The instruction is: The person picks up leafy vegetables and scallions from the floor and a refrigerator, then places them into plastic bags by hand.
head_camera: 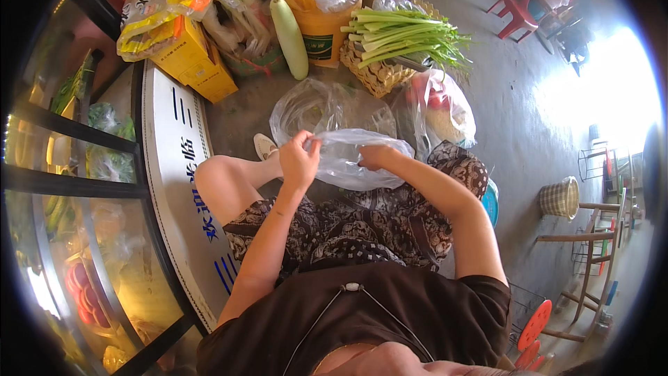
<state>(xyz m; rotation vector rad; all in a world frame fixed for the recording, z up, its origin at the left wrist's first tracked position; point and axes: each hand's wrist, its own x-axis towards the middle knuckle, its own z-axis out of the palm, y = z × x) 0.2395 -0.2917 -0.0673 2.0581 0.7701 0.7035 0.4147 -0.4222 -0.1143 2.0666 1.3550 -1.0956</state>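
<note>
A clear plastic bag (348,171) spreads over my lap between both hands. My left hand (301,161) pinches its rim with thumb and fingers on the left side. Towards the bag's right side, my right hand (377,157) reaches in at the mouth; its fingertips are bent and partly hidden, so I cannot tell whether they grip the film. Beyond lies another large clear plastic bag (302,107), loosely spread on the floor. Just right of it stands a tied-up clear bag (441,109) with red items inside.
Green stalks (402,36) lie on stacked egg trays (373,70). A pale green gourd (290,39) leans by an orange bucket (318,36). A yellow carton (193,62) sits at the left, near a glass-door display cooler (141,188). Red chair (516,5) and wooden-legged stool (589,237) stand right.
</note>
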